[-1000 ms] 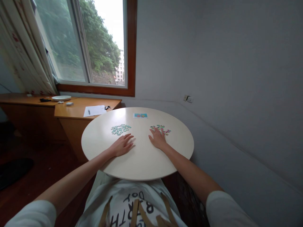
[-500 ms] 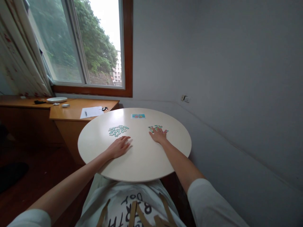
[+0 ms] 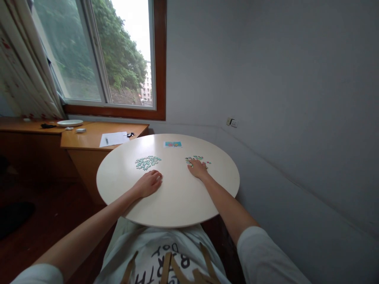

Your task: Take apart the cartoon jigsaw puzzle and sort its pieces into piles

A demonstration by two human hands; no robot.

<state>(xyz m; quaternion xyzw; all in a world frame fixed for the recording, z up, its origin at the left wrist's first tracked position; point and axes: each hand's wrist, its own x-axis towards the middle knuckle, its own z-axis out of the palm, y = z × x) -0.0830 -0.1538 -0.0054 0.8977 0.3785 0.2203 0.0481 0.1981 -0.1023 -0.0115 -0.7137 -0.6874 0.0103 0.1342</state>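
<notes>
On the round white table (image 3: 174,201), my left hand (image 3: 150,184) rests palm down with its fingers bent in and close together. Nothing shows in it. Just beyond it lies a flat cluster of pale green puzzle pieces (image 3: 147,162). My right hand (image 3: 198,169) lies over a second group of puzzle pieces (image 3: 197,157), with coloured faces showing. Its fingers touch or cover several of them, thumb held out to the left. What is under the palm is hidden. A small picture card (image 3: 173,144) with a blue ground lies at the far edge of the table.
A wooden desk (image 3: 89,138) stands at the back left, bearing a white plate (image 3: 70,123), a sheet of paper (image 3: 114,139), keys (image 3: 130,135) and a small white box (image 3: 81,130). A grey wall (image 3: 281,118) with a socket (image 3: 233,123) runs close along the right.
My left hand's fingers have curled in from a looser, spread pose. The right hand's spread fingers have drawn closer together over the pieces, uncovering some at the right.
</notes>
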